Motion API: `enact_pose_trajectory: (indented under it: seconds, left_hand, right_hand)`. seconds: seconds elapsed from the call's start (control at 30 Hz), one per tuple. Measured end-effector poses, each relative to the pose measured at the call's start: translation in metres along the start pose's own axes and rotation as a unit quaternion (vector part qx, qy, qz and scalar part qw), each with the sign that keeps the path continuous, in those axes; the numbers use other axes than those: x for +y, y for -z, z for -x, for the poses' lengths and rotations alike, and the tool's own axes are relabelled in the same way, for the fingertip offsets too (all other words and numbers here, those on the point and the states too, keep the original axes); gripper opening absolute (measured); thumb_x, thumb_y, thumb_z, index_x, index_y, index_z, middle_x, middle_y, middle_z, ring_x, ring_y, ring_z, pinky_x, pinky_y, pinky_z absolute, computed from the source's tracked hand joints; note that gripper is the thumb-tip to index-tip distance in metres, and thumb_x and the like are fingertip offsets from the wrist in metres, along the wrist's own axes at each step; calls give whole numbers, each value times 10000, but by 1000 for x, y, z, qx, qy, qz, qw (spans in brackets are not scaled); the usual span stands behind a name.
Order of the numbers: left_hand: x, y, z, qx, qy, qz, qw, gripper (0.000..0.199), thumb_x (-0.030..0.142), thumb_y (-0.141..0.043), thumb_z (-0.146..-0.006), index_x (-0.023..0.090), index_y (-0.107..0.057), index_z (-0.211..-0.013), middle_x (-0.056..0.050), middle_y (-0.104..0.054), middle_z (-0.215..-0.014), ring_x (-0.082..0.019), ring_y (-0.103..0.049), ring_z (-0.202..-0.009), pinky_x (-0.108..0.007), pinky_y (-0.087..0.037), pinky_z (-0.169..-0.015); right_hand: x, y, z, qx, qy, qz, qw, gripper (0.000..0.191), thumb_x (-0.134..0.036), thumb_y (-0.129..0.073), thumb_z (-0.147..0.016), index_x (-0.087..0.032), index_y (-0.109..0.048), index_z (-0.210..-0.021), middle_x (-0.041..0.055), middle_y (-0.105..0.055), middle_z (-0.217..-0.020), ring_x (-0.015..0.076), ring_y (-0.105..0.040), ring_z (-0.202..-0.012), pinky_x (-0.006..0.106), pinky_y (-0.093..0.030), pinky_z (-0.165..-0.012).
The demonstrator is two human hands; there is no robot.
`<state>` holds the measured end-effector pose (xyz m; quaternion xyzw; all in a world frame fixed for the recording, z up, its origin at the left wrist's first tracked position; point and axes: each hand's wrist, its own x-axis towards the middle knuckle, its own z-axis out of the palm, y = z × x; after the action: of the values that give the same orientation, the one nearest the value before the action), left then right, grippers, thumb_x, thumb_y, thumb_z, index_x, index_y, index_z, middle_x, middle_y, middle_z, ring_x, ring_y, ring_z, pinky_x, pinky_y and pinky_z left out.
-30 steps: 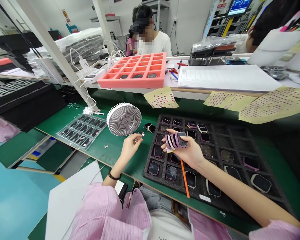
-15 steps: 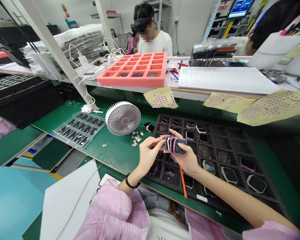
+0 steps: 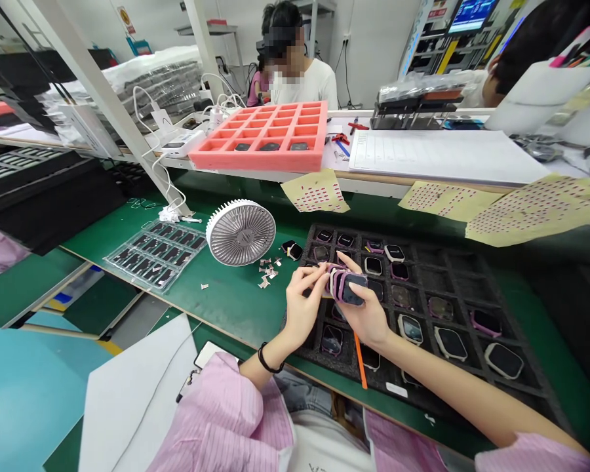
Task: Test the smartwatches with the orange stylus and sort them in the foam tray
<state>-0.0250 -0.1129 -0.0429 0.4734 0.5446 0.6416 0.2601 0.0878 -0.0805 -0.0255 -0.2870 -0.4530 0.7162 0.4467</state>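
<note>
The right hand [image 3: 366,316] curls its fingers around a stack of pink-framed smartwatches [image 3: 347,287], held just above a black foam tray [image 3: 472,288], while the left hand [image 3: 302,308] pinches narrowly at the stack's edge (anything between those fingertips [image 3: 319,270] is too small to tell), an orange stick [image 3: 360,360] lying below

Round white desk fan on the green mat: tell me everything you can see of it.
The round white desk fan has a thick, plastic-looking white rim around a grey grille of radial fins with a central hub. It sits tilted on the green bench mat, its grille facing up towards the person. Its base is out of sight. Only the mat appears to touch it; small metallic scraps lie nearby, apart from it.
</note>
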Motion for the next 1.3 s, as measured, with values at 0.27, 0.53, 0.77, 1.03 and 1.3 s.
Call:
enact_pose_trajectory:
  seconds: [0.27,0.53,0.77,1.03,1.3]
  left_hand:
    - [-10,13,5,-155,-47,-74,984,445,339,-411,-980,284,-439,-1421,-42,-501,-984,-152,-511,-981,-336,-429,-988]
    - [-7,17,16,-230,-14,-40,972,582,430,-406,-969,296,-236,-1509,-52,-526,-996,-171,-505,-892,-346,-477,-906]
    - [-7,28,1,-317,33,-32,947,609,407,-434,-957,264,-241,-1516,-82,-564,-1335,-199,-574,-977,-348,-481,-924]
    - [-29,96,-21,-173,23,-355,918,291,304,-449,-949,192,-681,-1085,-76,-636,-1015,-191,-611,-926,-309,-484,-876]
    - [-59,128,-24,-62,126,-418,898,57,144,-617,-806,168,-667,-793,-58,-641,-927,-173,-635,-785,-288,-504,-731]
  right_hand:
    - [-4,1,3,1,1,-20,1000,673,-409,-504,-787,-348,-368,-1444,28,-586,-1342,289,-495,-1289,488,-420,-1032]
    - [-4,-4,9,18,-1,-68,997,652,-385,-500,-792,-331,-401,-1435,29,-618,-1311,289,-500,-1293,501,-390,-1063]
    - [2,3,4,4,-33,-121,992,574,-325,-614,-747,-336,-541,-1315,5,-705,-1159,285,-549,-1245,497,-390,-1064]
    - [2,7,-17,72,-131,-178,973,392,-309,-573,-750,-200,-663,-1116,75,-750,-932,297,-660,-1067,463,-529,-870]
    - [0,7,-15,24,-138,-190,972,378,-323,-559,-761,-188,-669,-1096,99,-746,-974,295,-663,-1057,447,-538,-830]
